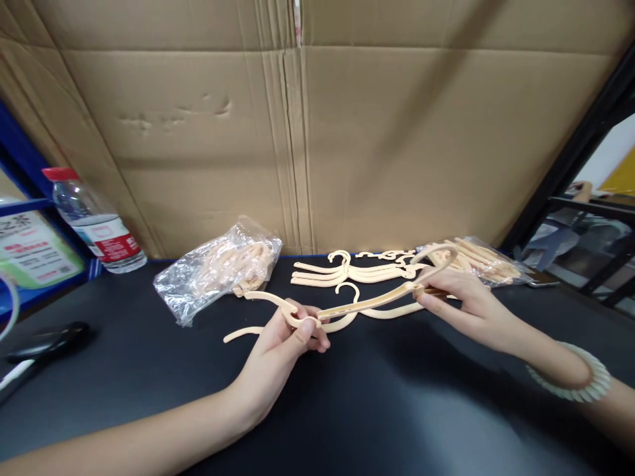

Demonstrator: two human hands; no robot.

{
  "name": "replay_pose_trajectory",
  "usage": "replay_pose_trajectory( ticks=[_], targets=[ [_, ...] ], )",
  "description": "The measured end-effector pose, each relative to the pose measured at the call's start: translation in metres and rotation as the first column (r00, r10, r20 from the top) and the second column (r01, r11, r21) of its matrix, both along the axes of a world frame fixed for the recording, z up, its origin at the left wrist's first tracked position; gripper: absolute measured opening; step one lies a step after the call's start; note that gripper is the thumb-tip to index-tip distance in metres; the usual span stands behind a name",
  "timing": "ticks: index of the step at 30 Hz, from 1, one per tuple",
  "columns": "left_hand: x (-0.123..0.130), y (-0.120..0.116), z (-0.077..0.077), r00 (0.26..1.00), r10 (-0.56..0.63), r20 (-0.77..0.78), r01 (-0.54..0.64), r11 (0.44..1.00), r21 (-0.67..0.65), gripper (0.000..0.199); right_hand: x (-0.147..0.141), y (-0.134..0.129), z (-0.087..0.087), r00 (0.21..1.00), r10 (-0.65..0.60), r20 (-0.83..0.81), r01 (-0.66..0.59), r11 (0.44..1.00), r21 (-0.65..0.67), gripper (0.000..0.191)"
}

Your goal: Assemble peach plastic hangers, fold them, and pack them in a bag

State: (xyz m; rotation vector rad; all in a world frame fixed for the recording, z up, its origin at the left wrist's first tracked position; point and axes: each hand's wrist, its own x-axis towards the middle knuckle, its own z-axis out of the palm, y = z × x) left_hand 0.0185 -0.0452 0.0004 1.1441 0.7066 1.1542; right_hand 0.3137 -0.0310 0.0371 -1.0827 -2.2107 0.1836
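Observation:
My left hand (285, 347) pinches a cream plastic hanger hook (268, 299), its curved end reaching out to the left. A long cream hanger arm (367, 306) spans the space between my hands, held near its right end by my right hand (461, 301). Its left tip meets the hook piece at my left fingertips; whether the two are joined I cannot tell. Beneath them on the table lies another hanger (391, 312), partly covered by my left hand. Behind it is a stack of several hangers (317, 274).
Loose hook pieces (387, 254) lie at the back. Clear bags of hanger parts stand left (218, 268) and right (489, 261). A red-capped bottle (106, 231) and a black object (49, 340) are at left. Cardboard (397, 152) walls the back of the black table (387, 410).

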Motion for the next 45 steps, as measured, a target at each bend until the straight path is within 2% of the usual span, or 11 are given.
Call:
replay_pose_trajectory(
  ticks=[9,19,35,45],
  targets=[
    [-0.001,0.0,0.0,0.999,-0.046,0.017,0.045,0.999,0.006,0.024,0.006,0.002,0.003,0.999,0.013,0.052,-0.013,1.0,0.001,0.026],
    [-0.001,0.0,0.003,0.996,-0.088,0.025,0.088,0.996,0.008,0.022,0.006,0.0,0.005,0.999,0.015,0.034,-0.016,0.999,0.039,0.023],
    [-0.003,0.002,0.002,0.989,-0.144,0.021,0.144,0.989,-0.035,0.024,0.001,-0.003,0.004,0.999,0.009,0.04,-0.017,0.977,0.211,0.015],
    [-0.003,0.002,0.0,0.987,-0.162,-0.005,0.161,0.987,-0.027,0.027,-0.004,-0.005,-0.002,1.0,-0.006,0.004,0.005,0.962,0.273,0.011]
  ],
)
